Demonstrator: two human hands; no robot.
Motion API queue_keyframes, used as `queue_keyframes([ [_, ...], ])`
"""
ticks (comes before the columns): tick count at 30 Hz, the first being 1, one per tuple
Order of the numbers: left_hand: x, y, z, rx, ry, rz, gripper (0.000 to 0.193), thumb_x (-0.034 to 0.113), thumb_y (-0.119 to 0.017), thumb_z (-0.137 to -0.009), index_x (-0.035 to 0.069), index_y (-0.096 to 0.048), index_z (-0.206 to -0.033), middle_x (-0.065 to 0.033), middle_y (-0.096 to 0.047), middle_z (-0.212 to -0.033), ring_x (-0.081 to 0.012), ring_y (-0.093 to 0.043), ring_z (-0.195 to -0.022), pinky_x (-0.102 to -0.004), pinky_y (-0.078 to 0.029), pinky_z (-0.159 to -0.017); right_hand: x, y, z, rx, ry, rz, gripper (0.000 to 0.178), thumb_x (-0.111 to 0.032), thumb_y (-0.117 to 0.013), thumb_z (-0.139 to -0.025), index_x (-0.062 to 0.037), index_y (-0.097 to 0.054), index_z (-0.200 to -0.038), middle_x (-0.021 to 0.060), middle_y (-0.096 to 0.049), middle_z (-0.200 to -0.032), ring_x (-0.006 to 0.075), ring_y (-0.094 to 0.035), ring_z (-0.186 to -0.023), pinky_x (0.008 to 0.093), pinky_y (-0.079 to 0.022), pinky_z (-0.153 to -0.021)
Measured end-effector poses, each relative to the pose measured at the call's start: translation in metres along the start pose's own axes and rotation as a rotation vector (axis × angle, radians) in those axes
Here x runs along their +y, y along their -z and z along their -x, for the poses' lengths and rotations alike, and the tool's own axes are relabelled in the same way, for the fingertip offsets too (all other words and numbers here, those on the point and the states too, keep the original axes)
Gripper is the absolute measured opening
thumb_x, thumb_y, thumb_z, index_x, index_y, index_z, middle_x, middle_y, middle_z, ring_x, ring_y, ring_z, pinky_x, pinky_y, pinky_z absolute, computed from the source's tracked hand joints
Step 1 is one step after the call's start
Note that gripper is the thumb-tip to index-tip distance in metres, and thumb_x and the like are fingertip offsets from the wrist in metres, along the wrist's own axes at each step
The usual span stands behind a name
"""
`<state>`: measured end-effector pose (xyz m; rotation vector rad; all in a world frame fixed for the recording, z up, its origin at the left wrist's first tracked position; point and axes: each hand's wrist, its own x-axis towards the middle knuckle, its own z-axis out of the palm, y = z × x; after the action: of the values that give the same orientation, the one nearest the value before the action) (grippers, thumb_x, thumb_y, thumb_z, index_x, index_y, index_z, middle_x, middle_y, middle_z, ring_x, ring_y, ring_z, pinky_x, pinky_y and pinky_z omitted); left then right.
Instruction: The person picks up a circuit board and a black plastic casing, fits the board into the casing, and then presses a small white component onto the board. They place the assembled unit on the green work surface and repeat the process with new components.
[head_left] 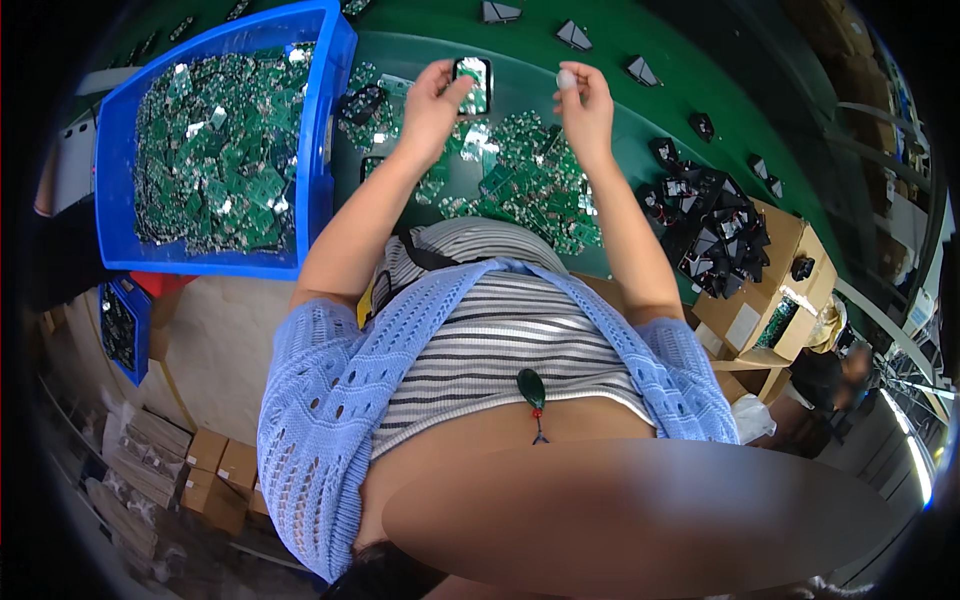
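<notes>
My left hand [430, 115] is closed on the edge of a small black-framed case [475, 92] with a shiny green board inside it. It holds the case above the green work surface, near the far side. To its right, my right hand [589, 110] is raised with thumb and fingers drawn together. A whitish cover sits on a fingertip there; whether anything tiny is pinched cannot be made out. Below and between both hands lies a loose spread of small green circuit boards [535, 185]. A dark piece [362, 103] lies left of my left hand.
A blue bin [318, 150] heaped with green circuit boards stands at my left. Black plastic housings [715, 225] pile up at the right, beside a cardboard box [800, 255]. Several housings [574, 35] sit spaced along the green strip beyond my hands. Another person [845, 375] is at the far right.
</notes>
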<state>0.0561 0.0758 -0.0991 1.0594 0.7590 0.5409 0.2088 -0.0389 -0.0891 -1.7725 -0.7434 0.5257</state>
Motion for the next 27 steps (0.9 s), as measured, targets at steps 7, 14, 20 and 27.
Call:
queue_keyframes([
  [7, -0.020, 0.035, -0.149, 0.370, -0.167, -0.802, 0.029, 0.023, -0.061, -0.078, 0.000, -0.053, -0.093, -0.0110, -0.062, -0.082, -0.0272, -0.060, -0.079, -0.0379, -0.048, -0.067, 0.067, -0.067, -0.131, 0.045, -0.457, 0.159, 0.066, -0.028, -0.061, -0.081, 0.0079, -0.031, -0.126, 0.0135, -0.056, -0.088, 0.0185, -0.060, -0.065, 0.0323, -0.054, -0.046],
  [14, -0.032, 0.007, -0.185, 0.348, -0.359, -1.145, 0.049, 0.026, -0.065, -0.075, -0.002, -0.044, -0.111, -0.0238, -0.047, -0.108, -0.0398, -0.044, -0.100, -0.0447, -0.041, -0.083, 0.146, -0.078, -0.170, 0.250, -0.200, 0.138, 0.006, -0.010, -0.060, -0.077, -0.0063, -0.063, -0.080, 0.0041, -0.064, -0.074, 0.0189, -0.061, -0.070, 0.0284, -0.052, -0.062],
  [20, -0.029, 0.001, -0.101, -0.066, -0.259, -0.355, 0.049, 0.027, -0.063, -0.080, -0.001, -0.043, -0.115, -0.0175, -0.058, -0.097, -0.0224, -0.057, -0.086, -0.0337, -0.046, -0.072, 0.026, -0.061, -0.086, -0.019, -0.002, -0.207, 0.007, -0.004, -0.054, -0.084, -0.0022, -0.060, -0.086, 0.0065, -0.064, -0.086, 0.0138, -0.059, -0.081, 0.0259, -0.046, -0.076],
  [27, -0.013, -0.018, 0.010, -0.221, 0.332, 0.140, 0.024, 0.015, -0.048, -0.088, -0.001, -0.046, -0.106, -0.0138, -0.059, -0.091, -0.0206, -0.061, -0.077, -0.0315, -0.053, -0.067, 0.005, -0.021, 0.006, 0.051, -0.268, -0.152, 0.020, -0.023, -0.057, -0.084, -0.0055, -0.059, -0.093, 0.0111, -0.062, -0.096, 0.0212, -0.059, -0.089, 0.0327, -0.047, -0.078],
])
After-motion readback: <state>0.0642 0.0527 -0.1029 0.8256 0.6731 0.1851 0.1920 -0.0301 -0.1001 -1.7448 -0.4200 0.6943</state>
